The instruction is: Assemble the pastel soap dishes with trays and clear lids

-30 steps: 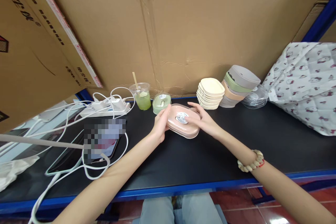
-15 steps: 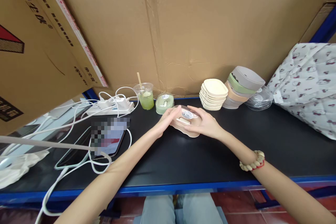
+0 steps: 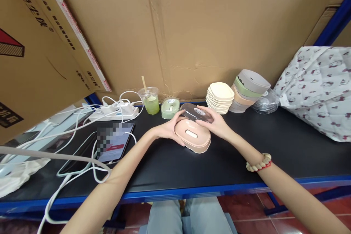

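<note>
A pink oval box (image 3: pixel 202 137) with a pale slot in its top sits on the table in front of me. My left hand (image 3: pixel 170 131) grips its left side, thumb in front and fingers behind. Just above and behind the box, a clear smoky lid (image 3: pixel 192 111) with a round sticker is tilted up. My right hand (image 3: pixel 216 122) has this lid between thumb and fingers, off the box top. Fingertips of the left hand are close to the lid's left edge; whether they touch it I cannot tell.
Behind stand a green lidded box (image 3: pixel 170 108), a drink cup (image 3: pixel 150 102), stacked cream trays (image 3: pixel 220 98), stacked coloured bases (image 3: pixel 248 89) and clear lids (image 3: pixel 265 102). Left are a phone (image 3: pixel 117 146), white cables and a power strip (image 3: pixel 115 114). A patterned bag (image 3: pixel 318 91) fills the right.
The clear lid has come up off the pink box, lifted back by my right hand. My left hand has shifted to grasp the box's left side, and the box top now shows.
</note>
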Motion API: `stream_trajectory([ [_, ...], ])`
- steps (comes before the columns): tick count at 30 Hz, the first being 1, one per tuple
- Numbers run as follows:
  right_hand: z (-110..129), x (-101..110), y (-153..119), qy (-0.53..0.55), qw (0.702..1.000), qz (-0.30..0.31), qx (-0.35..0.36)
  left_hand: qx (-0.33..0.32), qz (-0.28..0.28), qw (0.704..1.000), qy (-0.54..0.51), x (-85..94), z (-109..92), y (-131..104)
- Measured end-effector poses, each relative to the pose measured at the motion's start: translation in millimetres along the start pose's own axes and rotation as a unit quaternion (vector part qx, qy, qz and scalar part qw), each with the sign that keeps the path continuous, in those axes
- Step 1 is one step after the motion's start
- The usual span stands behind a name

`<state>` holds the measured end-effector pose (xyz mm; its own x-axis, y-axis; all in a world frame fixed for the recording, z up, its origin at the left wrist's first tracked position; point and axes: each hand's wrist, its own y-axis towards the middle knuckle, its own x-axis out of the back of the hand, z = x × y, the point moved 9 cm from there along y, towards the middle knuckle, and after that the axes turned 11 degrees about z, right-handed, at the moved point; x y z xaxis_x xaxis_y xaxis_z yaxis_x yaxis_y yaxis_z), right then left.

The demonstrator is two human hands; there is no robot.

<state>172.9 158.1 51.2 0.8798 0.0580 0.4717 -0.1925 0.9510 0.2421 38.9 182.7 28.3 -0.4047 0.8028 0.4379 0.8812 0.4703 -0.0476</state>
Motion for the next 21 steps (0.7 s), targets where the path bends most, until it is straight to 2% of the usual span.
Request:
stream_trajectory([
  [1,3,1,0,-0.011,1.0,0.003,0.012,-0.014,-0.007,1.0,0.014,-1.6,-1,2],
  [4,12,1,-1,-0.074,0.995,0.03,0.058,-0.069,-0.122,0.987,0.082,6.0,-9,5],
  [7,14,0,0,-0.112,0.987,0.067,0.09,-0.04,-0.179,0.98,0.075,7.9,1,7],
  [9,11,0,2,-0.126,0.984,0.082,0.091,-0.016,-0.191,0.98,0.06,7.8,8,7],
  [13,1,-2,5,-0.14,0.983,0.091,0.077,-0.022,-0.206,0.975,0.076,8.9,6,4],
  [18,-6,0,8,-0.118,0.987,0.078,0.077,-0.053,-0.18,0.978,0.094,8.8,1,5],
  [21,-7,0,9,-0.112,0.986,0.094,0.082,-0.057,-0.171,0.975,0.132,9.4,-2,5],
])
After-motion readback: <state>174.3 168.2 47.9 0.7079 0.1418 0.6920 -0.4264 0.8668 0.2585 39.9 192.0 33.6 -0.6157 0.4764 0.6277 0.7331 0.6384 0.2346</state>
